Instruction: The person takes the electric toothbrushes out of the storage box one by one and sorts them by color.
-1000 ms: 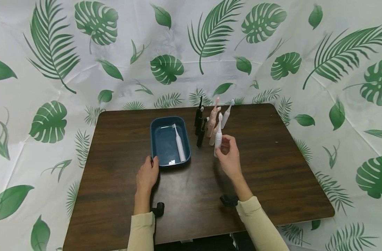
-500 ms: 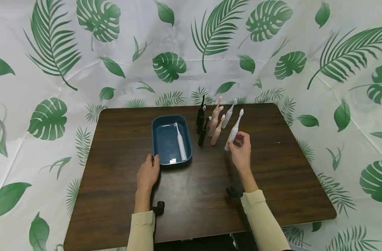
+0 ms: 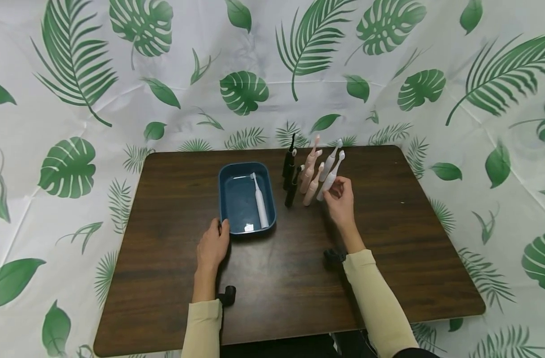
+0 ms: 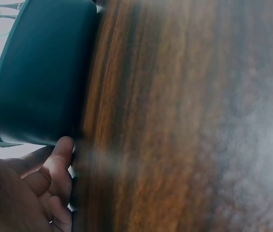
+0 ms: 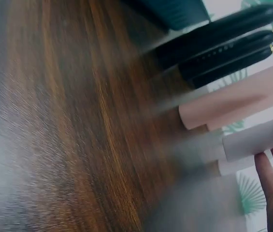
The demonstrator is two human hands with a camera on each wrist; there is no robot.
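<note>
My right hand (image 3: 341, 201) pinches a white electric toothbrush (image 3: 329, 183) by its lower handle, brush head up, slightly tilted. In the right wrist view, the fingertips lie on the white handle (image 5: 252, 140). Close by stand another white toothbrush (image 3: 329, 161), several pink toothbrushes (image 3: 312, 190) and several black toothbrushes (image 3: 291, 193). My left hand (image 3: 212, 246) holds the near left corner of a blue tray (image 3: 224, 196), fingers curled against its wall in the left wrist view. Inside the tray lies a white toothbrush (image 3: 261, 205).
Everything stands on a dark wooden table (image 3: 276, 283). A white, leaf-patterned curtain (image 3: 187, 99) hangs behind and around it. The standing toothbrushes form a close group to the right of the tray.
My right hand has carried the white toothbrush right, away from the front of the pink ones, then back beside the other white one. The left hand stays at the tray's corner.
</note>
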